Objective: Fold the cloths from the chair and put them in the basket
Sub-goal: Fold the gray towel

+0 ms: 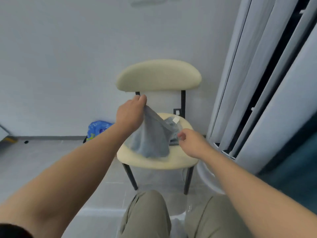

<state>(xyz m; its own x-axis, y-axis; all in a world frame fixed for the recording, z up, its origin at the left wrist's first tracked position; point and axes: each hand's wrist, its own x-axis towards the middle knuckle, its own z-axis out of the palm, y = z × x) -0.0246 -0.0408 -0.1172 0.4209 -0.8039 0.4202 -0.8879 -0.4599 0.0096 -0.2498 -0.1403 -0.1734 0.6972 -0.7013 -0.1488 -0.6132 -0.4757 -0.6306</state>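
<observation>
Knees (145, 212) are being held before the chair (157, 78). A grey cloth (151, 143) is being pinched at its top by the left hand (130, 114) and along its hem by the right hand (193, 143). It is hanging below the left grip over the seat, beside a mesh cloth (173, 126).

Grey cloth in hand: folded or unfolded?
Unfolded. Left hand holds one corner high, right hand pinches the edge; the grey cloth hangs loose over the chair seat.

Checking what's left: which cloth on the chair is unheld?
The patterned cloth with the white tag, lying on the seat; the left hand and right hand hold the plain grey-blue cloth.
</observation>
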